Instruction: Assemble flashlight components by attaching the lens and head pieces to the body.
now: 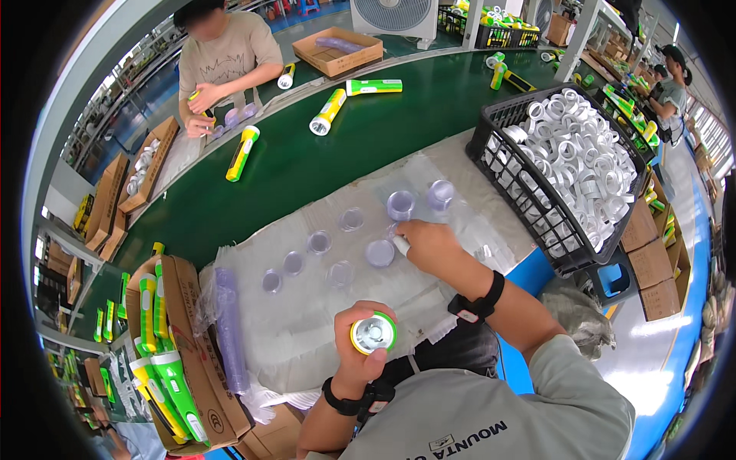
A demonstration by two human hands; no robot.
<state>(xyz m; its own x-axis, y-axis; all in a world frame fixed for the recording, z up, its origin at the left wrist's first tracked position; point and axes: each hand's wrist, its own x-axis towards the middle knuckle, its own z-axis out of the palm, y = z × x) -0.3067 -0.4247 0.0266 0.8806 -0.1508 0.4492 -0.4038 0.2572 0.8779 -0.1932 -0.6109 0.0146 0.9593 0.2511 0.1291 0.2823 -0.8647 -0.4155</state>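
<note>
**Lens pickup, torch in hand**

Head view: left hand [360, 349] grips a torch [373, 333] upright, head facing up. Right hand [425, 239] reaches forward, fingertips pinched narrow at a clear lens [380, 252] on the plastic sheet [307, 322], just left of them.

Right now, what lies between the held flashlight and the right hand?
Head view: one clear lens disc on plastic sheeting, between the flashlight and right hand.

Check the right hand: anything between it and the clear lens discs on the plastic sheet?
Nothing visible. The right hand is already down among the clear lens discs on the plastic sheet, fingertips at one of them. The left hand holds a flashlight head-up, apart from the discs, with only bare sheet between.
</note>
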